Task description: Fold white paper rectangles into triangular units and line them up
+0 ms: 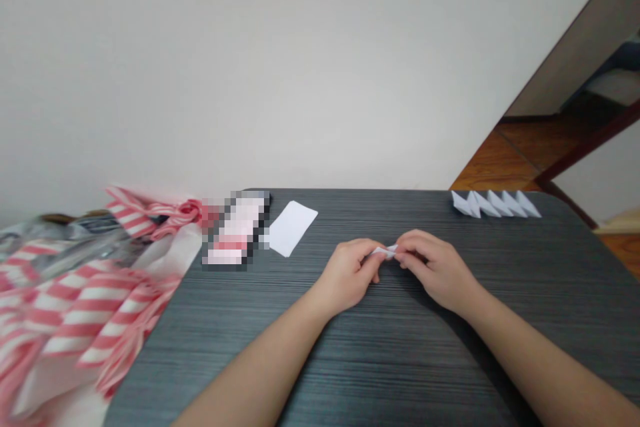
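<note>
Between my two hands is a small folded white paper [386,251], held just above the dark table. My left hand [353,273] pinches its left end between thumb and fingers. On the other end, the thumb and fingers of my right hand [434,267] are closed. Fingertips cover much of the paper, so its full shape is hidden. A flat stack or sheet of white paper [293,228] with rounded corners lies beyond my left hand. Toward the back right, several folded white paper pieces [495,204] stand in a row, close against each other.
The dark wood-grain table [240,347] meets a pale wall [320,67] at its back edge. A pixelated flat object [237,227] lies at the back left. Red-and-white striped cloth [90,307] is heaped beside the table's left edge. Wooden floor [500,157] shows at the right.
</note>
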`<state>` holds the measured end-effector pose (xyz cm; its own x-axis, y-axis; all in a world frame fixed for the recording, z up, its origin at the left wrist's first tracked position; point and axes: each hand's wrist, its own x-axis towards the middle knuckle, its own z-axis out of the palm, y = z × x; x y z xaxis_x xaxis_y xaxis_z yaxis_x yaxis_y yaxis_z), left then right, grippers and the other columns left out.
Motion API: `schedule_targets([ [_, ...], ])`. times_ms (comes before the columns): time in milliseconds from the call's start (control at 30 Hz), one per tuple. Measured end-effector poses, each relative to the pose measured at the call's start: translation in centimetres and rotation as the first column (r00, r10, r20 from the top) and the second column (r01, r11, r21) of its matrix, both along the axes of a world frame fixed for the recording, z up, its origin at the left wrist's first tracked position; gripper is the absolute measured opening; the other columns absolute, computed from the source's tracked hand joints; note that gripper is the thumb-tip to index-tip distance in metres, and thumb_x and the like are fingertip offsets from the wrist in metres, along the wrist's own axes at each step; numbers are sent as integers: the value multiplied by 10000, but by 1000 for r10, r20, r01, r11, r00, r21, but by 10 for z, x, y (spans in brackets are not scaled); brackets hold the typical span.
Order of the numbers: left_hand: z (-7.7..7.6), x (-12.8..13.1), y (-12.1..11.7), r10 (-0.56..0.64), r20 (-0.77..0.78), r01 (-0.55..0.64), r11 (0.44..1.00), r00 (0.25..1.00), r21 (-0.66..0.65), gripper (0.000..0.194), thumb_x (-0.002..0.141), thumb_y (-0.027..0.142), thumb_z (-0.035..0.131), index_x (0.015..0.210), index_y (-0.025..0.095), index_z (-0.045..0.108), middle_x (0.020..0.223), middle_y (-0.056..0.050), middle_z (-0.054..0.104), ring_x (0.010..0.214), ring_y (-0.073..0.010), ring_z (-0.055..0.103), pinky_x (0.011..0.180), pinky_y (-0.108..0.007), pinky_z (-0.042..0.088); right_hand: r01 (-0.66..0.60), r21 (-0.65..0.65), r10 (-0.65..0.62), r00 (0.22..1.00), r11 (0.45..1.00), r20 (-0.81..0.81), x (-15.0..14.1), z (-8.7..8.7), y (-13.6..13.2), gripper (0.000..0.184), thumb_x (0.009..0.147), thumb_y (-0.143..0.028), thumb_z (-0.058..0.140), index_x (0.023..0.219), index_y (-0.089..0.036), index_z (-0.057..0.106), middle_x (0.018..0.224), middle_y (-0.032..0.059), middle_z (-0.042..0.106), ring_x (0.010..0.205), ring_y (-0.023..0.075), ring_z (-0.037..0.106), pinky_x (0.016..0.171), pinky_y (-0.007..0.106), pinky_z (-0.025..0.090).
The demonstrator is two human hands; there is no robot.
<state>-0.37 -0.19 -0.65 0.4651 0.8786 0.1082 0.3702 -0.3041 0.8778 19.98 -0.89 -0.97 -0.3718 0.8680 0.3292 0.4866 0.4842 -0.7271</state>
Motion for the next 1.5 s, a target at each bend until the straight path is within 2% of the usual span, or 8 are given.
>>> schedule_targets([
  [167, 0, -1, 1, -19, -14, 19, 1000, 1000, -1, 266, 969, 305, 479, 898, 178, 701, 635, 0, 636, 635, -134, 593, 625, -216, 446, -6, 10, 6, 1000, 1000, -2, 0, 1, 0, 163, 945, -209, 542, 835, -220, 661, 907, 67, 667, 862, 203, 638, 784, 330, 513],
  [367, -1, -1, 1, 2, -12, -2, 1000, 1000, 9, 271, 973, 314, 478, 901, 179, 702, 632, 4, 637, 624, -131, 593, 631, -221, 451, 38, 9, -38, 999, 999, -5, -1, -2, -2, 114, 925, -209, 569, 854, -220, 657, 1013, 76, 653, 864, 199, 630, 743, 318, 520],
  [567, -1, -1, 0, -9, -10, 9, 1000, 1000, 11, 264, 975, 312, 480, 946, 179, 706, 640, 3, 638, 633, -130, 600, 640, -223, 449, 40, 48, -40, 999, 998, -2, -3, 1, -2, 136, 921, -177, 570, 824, -219, 655, 983, 67, 639, 890, 200, 620, 771, 320, 505],
  [800, -1, 0, -1, 24, -11, -24, 1000, 1000, 13, 259, 973, 303, 479, 884, 172, 683, 632, 6, 626, 629, -128, 594, 638, -222, 442, 113, -10, -113, 994, 993, 10, -4, 1, -4, 112, 918, -203, 586, 836, -208, 662, 1030, 75, 623, 727, 158, 593, 617, 283, 484],
  [1000, -1, 0, -1, 34, 1, -34, 999, 999, 1, 254, 969, 295, 482, 878, 168, 683, 634, 9, 622, 610, -119, 587, 624, -214, 433, 122, 79, -124, 992, 989, 13, -4, 0, -2, 133, 915, -155, 584, 819, -209, 658, 969, 67, 639, 893, 201, 620, 776, 325, 503],
  [1333, -5, 0, -1, 41, 26, -41, 999, 999, -20, 262, 972, 316, 476, 916, 176, 690, 628, 8, 633, 605, -121, 593, 621, -214, 437, 161, 73, -161, 987, 984, -6, -4, 0, -2, 123, 900, -130, 602, 805, -199, 639, 992, 67, 631, 879, 188, 610, 757, 308, 497],
  [1500, -5, 0, 0, 31, 18, -31, 999, 999, -32, 262, 973, 324, 478, 917, 179, 688, 632, 7, 636, 611, -121, 595, 623, -211, 436, 140, 88, -140, 990, 986, -11, -4, 2, -1, 145, 905, -114, 591, 792, -198, 622, 927, 52, 621, 873, 183, 609, 779, 310, 487],
])
